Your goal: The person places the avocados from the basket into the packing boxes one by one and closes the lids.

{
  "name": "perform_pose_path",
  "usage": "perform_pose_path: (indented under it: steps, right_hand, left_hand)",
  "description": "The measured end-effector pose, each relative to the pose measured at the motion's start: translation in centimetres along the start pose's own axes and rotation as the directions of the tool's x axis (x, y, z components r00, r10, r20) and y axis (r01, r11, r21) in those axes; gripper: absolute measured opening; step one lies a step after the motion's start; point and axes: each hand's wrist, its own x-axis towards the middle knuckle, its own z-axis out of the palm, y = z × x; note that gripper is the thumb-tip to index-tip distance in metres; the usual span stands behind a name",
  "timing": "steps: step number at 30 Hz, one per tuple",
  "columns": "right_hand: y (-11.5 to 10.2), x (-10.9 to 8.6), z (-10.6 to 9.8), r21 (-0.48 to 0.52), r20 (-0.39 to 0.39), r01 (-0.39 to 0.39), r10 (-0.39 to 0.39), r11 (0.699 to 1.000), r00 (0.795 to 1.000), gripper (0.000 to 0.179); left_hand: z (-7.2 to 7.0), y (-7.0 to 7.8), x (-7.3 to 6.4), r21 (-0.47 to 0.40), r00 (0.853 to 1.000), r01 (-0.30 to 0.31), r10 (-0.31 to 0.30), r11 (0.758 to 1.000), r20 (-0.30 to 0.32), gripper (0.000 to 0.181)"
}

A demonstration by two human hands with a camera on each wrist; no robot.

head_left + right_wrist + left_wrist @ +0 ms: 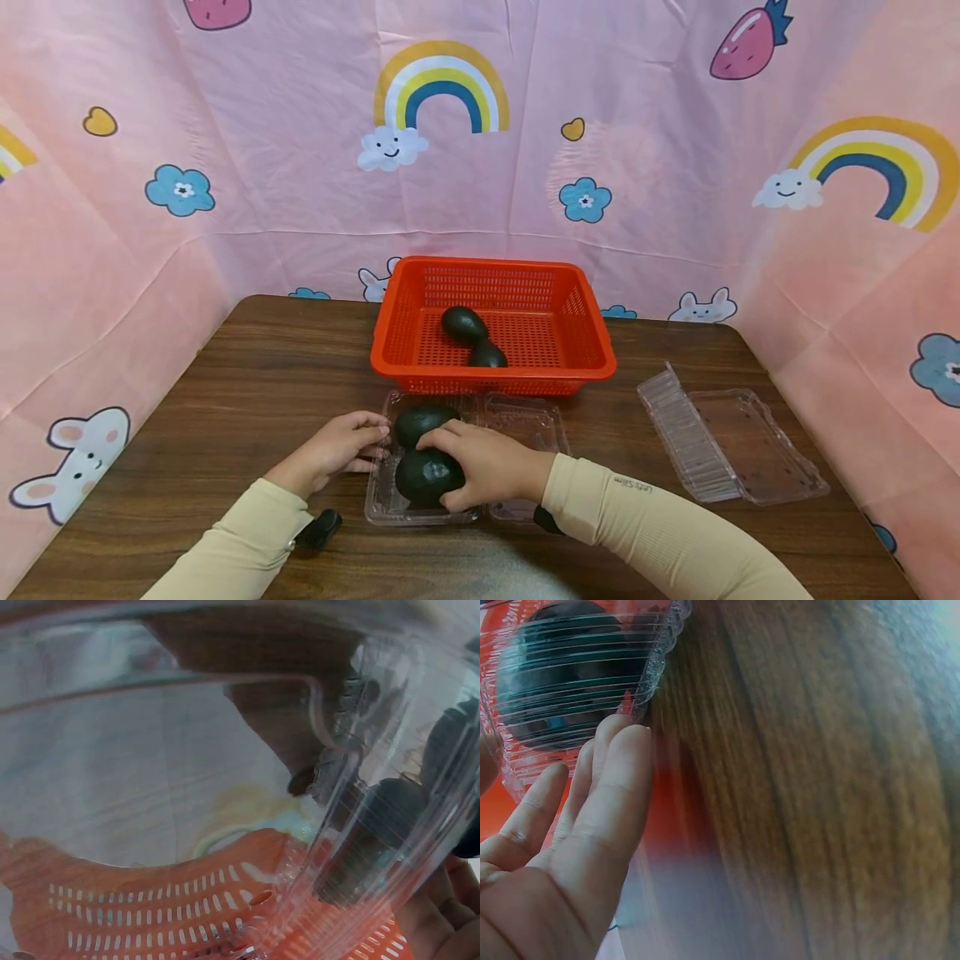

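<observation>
While the right hand [491, 462] grips one avocado [429, 477] in the clear box [420, 518], the left hand [337, 450], fingers spread, touches the box; pushing hard could slide it.

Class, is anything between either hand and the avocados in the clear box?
The clear box wall stands between the fingers of the left hand and the avocados; nothing visible blocks the right hand, gripping the nearer avocado.

beyond left hand [343, 446] and right hand [491, 462], a basket [487, 372] is set; between, avocados [429, 481] in a box [420, 518]; rightward, another box [697, 450].
</observation>
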Motion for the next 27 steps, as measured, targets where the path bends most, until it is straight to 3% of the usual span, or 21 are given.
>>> perform_pose_path:
  steps: [18,27]
  right_hand:
    - [0.07,0.66,0.41,-0.086,0.04,-0.009,0.012,0.996,0.999,0.065]
    - [0.16,1.0,0.8,-0.129,0.05,0.003,0.004,0.992,0.999,0.065]
  left_hand:
    - [-0.01,0.14,-0.06,-0.005,1.0,0.015,-0.015,1.0,0.003,0.036]
    - [-0.22,0.1,-0.01,0.001,1.0,-0.007,0.007,1.0,0.025,0.038]
